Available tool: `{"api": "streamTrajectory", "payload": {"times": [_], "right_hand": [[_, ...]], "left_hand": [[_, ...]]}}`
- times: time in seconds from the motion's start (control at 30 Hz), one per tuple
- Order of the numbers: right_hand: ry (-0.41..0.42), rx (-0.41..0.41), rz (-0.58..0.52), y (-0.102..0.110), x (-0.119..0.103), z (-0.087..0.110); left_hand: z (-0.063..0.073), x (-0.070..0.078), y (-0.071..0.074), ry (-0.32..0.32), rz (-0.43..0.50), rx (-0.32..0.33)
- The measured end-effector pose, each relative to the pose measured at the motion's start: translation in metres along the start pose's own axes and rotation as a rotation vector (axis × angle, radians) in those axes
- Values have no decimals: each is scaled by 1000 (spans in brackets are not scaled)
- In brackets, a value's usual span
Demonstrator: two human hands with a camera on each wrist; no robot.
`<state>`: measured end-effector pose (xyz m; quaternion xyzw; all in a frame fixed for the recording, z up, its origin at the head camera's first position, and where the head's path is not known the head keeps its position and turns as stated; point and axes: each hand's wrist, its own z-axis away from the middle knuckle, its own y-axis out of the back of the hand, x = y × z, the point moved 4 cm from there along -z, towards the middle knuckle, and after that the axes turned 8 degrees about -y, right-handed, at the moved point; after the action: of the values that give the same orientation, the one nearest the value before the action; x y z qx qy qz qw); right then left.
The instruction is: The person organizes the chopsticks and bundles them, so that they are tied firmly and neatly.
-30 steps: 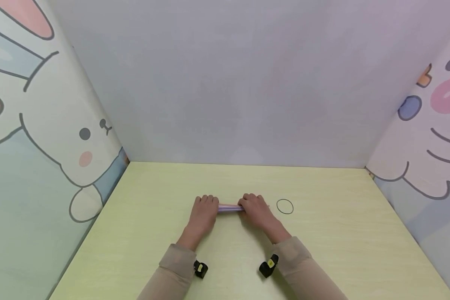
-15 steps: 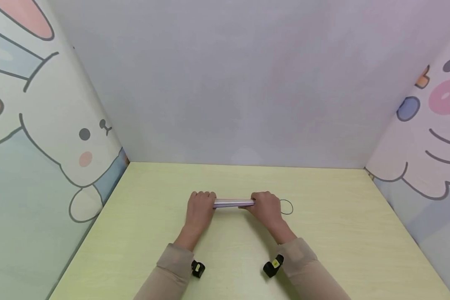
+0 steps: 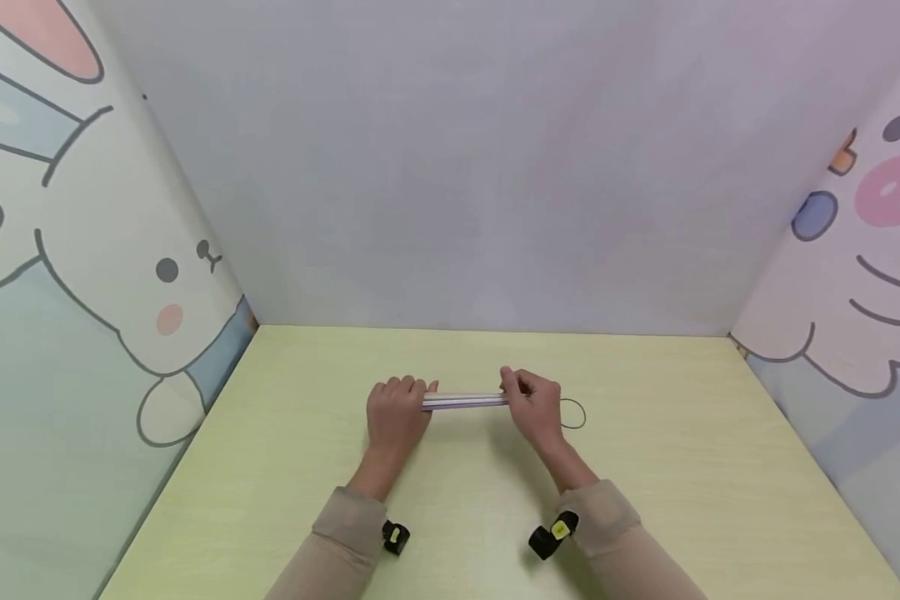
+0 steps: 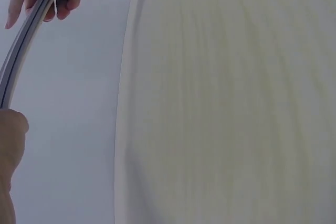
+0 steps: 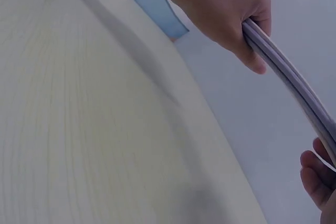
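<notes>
A bundle of thin, straight sticks [image 3: 461, 402], white and pale purple, is held level above the table between both hands. My left hand [image 3: 395, 417] grips its left end, knuckles up and thumb tip sticking out on the inner side. At the other end my right hand [image 3: 538, 408] is turned, its fingers curled round the sticks [image 4: 32, 22] with the thumb pointing up. In the right wrist view the left hand [image 5: 226, 11] wraps the bundle [image 5: 294, 80]. A thin dark loop [image 3: 585, 412], like a rubber band, lies on the table beside the right hand, partly covered by it.
The pale yellow wood-grain table [image 3: 270, 467] ends at a plain light back wall [image 3: 450, 167]. Side walls carry a cartoon rabbit [image 3: 120, 233] and a cartoon pig [image 3: 870, 267]. Black wrist cameras [image 3: 396, 537] sit at both cuffs.
Both hands have lifted the bundle slightly and spread apart, showing more of its middle. The right hand has moved right and rolled from knuckles-up to thumb-up.
</notes>
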<state>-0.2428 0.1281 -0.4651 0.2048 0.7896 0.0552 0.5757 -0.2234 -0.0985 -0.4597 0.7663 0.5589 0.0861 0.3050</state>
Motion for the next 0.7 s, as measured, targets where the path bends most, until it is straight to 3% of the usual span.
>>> {"api": "streamTrajectory", "payload": {"times": [0.2,0.4,0.5,0.7], "right_hand": [[-3,57,-92,4,-11,-4],[-29,-46,-158,1,-17,1],[-2,-85,-155,1,-22,3],[73,-129,-147,8,-55,15]], "left_hand": [[-4,0,9,0,1,97],[-2,-2,12,-4,-7,145],[0,-4,11,-5,-8,147],[3,-4,11,-3,22,138]]}}
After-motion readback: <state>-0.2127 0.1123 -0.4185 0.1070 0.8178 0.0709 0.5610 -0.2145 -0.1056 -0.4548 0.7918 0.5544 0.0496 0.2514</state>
